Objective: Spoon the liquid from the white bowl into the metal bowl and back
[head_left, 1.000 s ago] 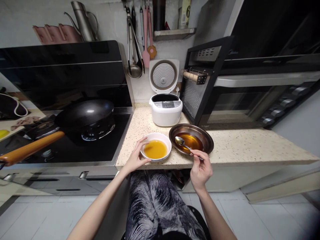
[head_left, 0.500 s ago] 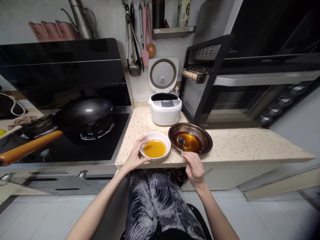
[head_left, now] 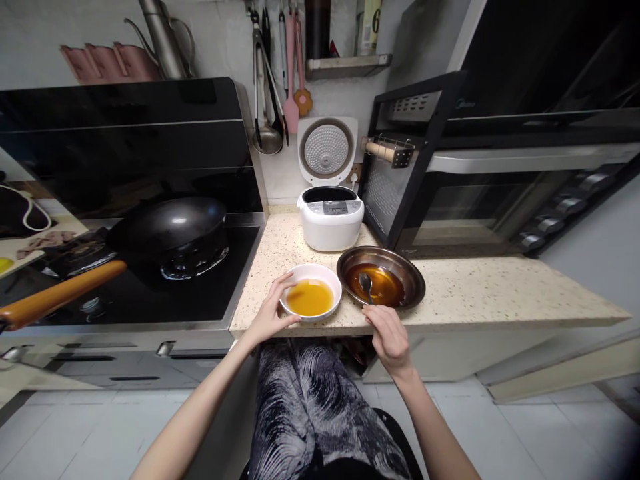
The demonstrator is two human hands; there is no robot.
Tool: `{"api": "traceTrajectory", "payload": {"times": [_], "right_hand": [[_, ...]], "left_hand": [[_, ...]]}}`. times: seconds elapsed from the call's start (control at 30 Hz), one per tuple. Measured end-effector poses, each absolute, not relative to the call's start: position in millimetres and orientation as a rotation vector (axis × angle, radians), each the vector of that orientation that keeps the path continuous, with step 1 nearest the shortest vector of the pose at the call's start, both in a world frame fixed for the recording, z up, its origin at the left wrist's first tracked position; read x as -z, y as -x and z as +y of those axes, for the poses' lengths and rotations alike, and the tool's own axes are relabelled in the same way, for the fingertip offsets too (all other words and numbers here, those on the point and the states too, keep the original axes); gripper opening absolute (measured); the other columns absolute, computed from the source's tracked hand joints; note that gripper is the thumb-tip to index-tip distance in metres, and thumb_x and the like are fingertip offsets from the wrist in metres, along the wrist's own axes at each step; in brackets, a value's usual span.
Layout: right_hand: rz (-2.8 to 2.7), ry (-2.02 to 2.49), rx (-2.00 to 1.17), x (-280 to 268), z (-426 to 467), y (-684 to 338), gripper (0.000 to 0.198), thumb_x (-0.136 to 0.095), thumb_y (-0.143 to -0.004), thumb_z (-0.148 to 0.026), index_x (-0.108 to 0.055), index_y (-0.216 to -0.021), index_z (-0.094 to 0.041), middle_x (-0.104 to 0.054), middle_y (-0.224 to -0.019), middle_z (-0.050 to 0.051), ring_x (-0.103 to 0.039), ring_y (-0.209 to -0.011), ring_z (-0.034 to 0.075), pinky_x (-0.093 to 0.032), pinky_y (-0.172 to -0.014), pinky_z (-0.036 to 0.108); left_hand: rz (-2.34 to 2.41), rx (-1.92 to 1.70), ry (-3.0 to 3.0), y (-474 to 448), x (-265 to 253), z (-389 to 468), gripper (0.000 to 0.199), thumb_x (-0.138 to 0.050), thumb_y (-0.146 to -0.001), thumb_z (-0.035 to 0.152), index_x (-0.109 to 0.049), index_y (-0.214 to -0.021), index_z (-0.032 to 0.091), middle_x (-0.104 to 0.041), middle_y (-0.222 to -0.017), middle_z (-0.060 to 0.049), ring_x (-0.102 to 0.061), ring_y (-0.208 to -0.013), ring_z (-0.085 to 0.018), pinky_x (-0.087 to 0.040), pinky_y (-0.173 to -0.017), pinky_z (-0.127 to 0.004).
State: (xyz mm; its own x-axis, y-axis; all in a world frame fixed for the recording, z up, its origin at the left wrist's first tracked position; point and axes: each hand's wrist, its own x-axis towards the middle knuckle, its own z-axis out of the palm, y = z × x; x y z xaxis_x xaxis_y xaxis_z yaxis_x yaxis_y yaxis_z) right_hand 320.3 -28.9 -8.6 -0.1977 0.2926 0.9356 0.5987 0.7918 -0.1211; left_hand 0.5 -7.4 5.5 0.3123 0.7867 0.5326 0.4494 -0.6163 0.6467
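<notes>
A white bowl (head_left: pixel 335 275) with amber liquid stands near the counter's front edge. My left hand (head_left: pixel 273 307) is closed on its left rim, thumb at the front and fingers at the back. Just to the right is a wider, dark metal bowl (head_left: pixel 414 283) holding darker amber-brown liquid. Between the fingers of my right hand (head_left: pixel 389 337) is the handle of a metal spoon (head_left: pixel 365 281). The spoon's head is over or in the metal bowl's liquid; I cannot tell how deep it sits.
Behind the bowls stands a white rice cooker (head_left: pixel 332 230), lid raised. To the left, a black wok (head_left: pixel 170 223) rests on the stove, its wooden handle (head_left: pixel 65 293) reaching forward. A black rack and an oven (head_left: pixel 475 207) border the counter (head_left: pixel 490 287) at the back right.
The spoon head has shifted slightly to the right within the metal bowl, and my right hand has moved a little with it. My left hand and the white bowl stay put.
</notes>
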Motion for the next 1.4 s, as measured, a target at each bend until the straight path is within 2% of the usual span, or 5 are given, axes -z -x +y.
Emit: {"api": "traceTrajectory", "payload": {"times": [0.17,0.43,0.73,1.1,1.4], "right_hand": [[-1.559,0.722,0.222,-3.6,-35.6,-308.9,0.028,-0.059,-0.095,-0.007,-0.072,-0.113,-0.024,-0.079,-0.094,0.007,-0.076,-0.089,0.023,-0.063,-0.076,0.040],[-1.434,0.696,0.003,-14.5,-47.9,-276.2,0.018,-0.057,-0.100,-0.015,-0.070,-0.106,-0.025,-0.078,-0.093,0.006,-0.075,-0.087,0.022,-0.062,-0.077,0.041],[-1.496,0.710,-0.186,-11.6,-45.0,-246.9,0.016,-0.058,-0.099,-0.014,-0.071,-0.101,-0.024,-0.078,-0.091,0.004,-0.075,-0.085,0.019,-0.062,-0.078,0.034],[-1.476,0.750,-0.251,-6.8,-41.0,-242.0,0.017,-0.059,-0.099,-0.012,-0.071,-0.099,-0.023,-0.077,-0.092,0.002,-0.073,-0.087,0.016,-0.059,-0.081,0.029],[-1.367,0.805,-0.372,7.1,-37.2,-237.4,0.015,-0.058,-0.101,-0.018,-0.070,-0.095,-0.024,-0.077,-0.093,0.002,-0.073,-0.091,0.017,-0.059,-0.084,0.029]], "left_hand": [[1.101,-1.231,-2.200,-1.8,-5.9,-8.5,0.073,-0.074,-0.085,0.068,-0.054,-0.141,0.024,-0.040,-0.162,-0.021,-0.037,-0.154,-0.041,-0.032,-0.124,-0.065],[1.110,-1.229,-2.181,-1.2,-5.3,-7.6,0.075,-0.075,-0.083,0.069,-0.055,-0.140,0.025,-0.041,-0.161,-0.021,-0.038,-0.153,-0.042,-0.032,-0.124,-0.067],[1.097,-1.228,-2.180,-3.8,-9.1,-9.5,0.076,-0.072,-0.083,0.072,-0.054,-0.140,0.025,-0.040,-0.161,-0.021,-0.037,-0.154,-0.041,-0.031,-0.125,-0.067],[1.081,-1.236,-2.192,-2.9,-7.9,-9.0,0.076,-0.073,-0.084,0.071,-0.054,-0.140,0.025,-0.040,-0.161,-0.020,-0.037,-0.154,-0.041,-0.032,-0.125,-0.065],[1.081,-1.238,-2.202,-3.3,-9.1,-10.0,0.075,-0.073,-0.084,0.070,-0.053,-0.142,0.025,-0.040,-0.162,-0.019,-0.037,-0.154,-0.041,-0.032,-0.125,-0.065]]}}
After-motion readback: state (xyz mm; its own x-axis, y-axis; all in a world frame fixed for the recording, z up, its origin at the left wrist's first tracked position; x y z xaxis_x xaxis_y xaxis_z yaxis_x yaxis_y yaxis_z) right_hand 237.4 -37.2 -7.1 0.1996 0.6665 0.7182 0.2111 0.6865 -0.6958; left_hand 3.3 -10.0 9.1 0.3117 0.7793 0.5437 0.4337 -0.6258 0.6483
